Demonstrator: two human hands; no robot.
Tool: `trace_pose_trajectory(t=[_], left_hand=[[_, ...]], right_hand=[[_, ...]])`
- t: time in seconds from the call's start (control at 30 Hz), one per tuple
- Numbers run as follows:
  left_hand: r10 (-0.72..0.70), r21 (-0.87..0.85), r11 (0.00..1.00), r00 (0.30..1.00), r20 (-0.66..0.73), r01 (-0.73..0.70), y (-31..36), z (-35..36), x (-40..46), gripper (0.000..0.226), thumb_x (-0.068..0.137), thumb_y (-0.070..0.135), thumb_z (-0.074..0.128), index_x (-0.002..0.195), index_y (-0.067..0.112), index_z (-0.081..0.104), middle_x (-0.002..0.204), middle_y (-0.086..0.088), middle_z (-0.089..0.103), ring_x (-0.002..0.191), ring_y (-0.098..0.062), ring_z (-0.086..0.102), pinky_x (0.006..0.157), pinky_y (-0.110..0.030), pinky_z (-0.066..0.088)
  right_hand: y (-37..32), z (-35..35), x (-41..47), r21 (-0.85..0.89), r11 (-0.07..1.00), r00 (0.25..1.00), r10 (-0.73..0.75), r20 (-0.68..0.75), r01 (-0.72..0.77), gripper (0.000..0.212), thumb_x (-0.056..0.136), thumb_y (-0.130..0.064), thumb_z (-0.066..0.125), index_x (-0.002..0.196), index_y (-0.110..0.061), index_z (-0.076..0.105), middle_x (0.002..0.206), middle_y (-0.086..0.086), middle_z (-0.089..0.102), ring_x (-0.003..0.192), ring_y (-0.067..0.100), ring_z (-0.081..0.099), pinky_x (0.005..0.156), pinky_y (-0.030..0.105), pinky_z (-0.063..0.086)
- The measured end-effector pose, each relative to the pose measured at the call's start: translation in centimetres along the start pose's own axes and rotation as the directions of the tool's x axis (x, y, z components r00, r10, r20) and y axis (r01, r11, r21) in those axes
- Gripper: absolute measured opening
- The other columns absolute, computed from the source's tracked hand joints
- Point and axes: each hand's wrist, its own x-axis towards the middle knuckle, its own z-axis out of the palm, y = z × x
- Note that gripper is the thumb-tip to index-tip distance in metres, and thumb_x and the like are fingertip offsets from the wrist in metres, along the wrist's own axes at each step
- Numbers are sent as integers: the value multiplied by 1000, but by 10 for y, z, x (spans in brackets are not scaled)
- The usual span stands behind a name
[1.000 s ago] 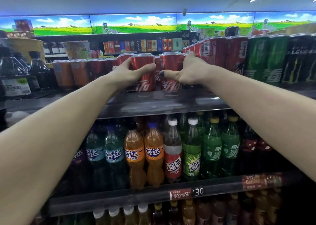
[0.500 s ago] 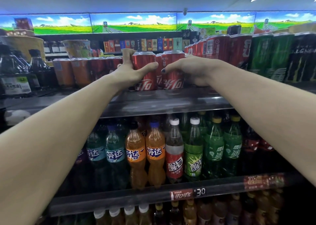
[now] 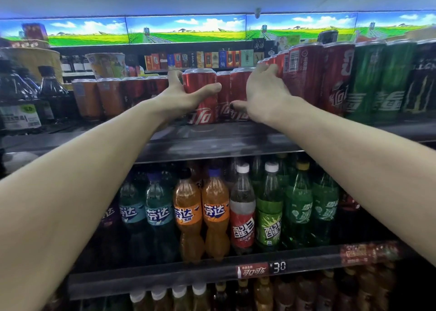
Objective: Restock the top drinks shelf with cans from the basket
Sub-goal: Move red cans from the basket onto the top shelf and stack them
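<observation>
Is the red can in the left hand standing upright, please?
Upright: the red can stands on the top shelf, silver rim level, left hand wrapped round it.

Both bare arms are stretched far out and up. The left hand [image 3: 181, 98] is curled, with the thumb held apart from the fingers. The right hand [image 3: 262, 93] is spread wide, fingers stretched flat.

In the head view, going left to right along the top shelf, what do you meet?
Dark plastic bottles → orange cans → left hand around a red cola can → right hand on the next red can → tall red slim cans → green slim cans → black cans.
</observation>
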Motion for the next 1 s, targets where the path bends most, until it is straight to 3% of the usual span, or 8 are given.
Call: trace_pose_trajectory(t=[0.1,0.27,0.4,0.53,0.63,0.7,0.87,1.0], left_hand=[[24,-12,1000,999,30,-24,2,0,-2,121,61,77,83,152,24,22,124,1,67,109,-16,72,101,-44,57],[43,-41,998,997,62,-40,1,-2,-2,111,65,67,88,149,23,31,126,0,69,109,-15,73,100,-42,58],[70,-70,995,996,60,-65,1,-2,-2,105,68,60,90,148,23,34,127,1,69,107,-12,74,94,-36,61],[73,-104,992,996,60,-67,2,-1,-4,105,67,56,92,148,23,35,127,0,69,105,-12,75,91,-35,62],[68,-106,992,996,60,-62,2,-2,-3,103,68,54,93,147,23,35,127,0,67,108,-14,74,91,-35,61],[77,-99,993,995,65,-70,0,-2,-2,110,59,62,94,147,24,39,127,0,70,106,-14,75,93,-39,62],[95,-109,990,994,57,-89,-1,-3,-3,106,59,60,95,144,23,44,124,0,73,105,-13,76,92,-39,62],[123,-136,984,989,85,-110,2,-2,-3,92,65,52,95,140,18,54,122,-6,75,105,-18,77,95,-41,61]], right_hand=[[0,4,-3,68,996,995,-56,-88,62,78,90,-8,75,149,-2,24,142,22,36,115,43,60,86,41,45],[10,9,2,107,994,995,-25,-99,35,71,88,12,60,148,-6,26,140,22,41,109,44,57,77,42,41],[14,11,-1,100,987,990,-117,-73,124,54,89,6,57,139,-5,39,130,19,51,96,35,55,72,39,39],[15,8,2,122,985,992,-127,19,123,39,89,-5,58,127,-3,52,128,18,55,112,37,57,81,39,46],[11,5,4,170,980,992,-116,50,106,35,90,-7,56,125,-1,57,131,17,56,110,34,56,83,37,47],[10,4,3,203,973,991,-123,59,109,36,90,-5,54,126,-2,57,131,17,57,110,32,56,82,35,47],[3,3,2,248,945,957,-253,143,213,46,93,0,48,136,-8,60,138,13,59,126,29,54,100,33,45],[-3,7,15,224,957,931,-245,270,186,38,99,-7,44,136,-6,48,132,16,57,117,31,55,97,39,47]])
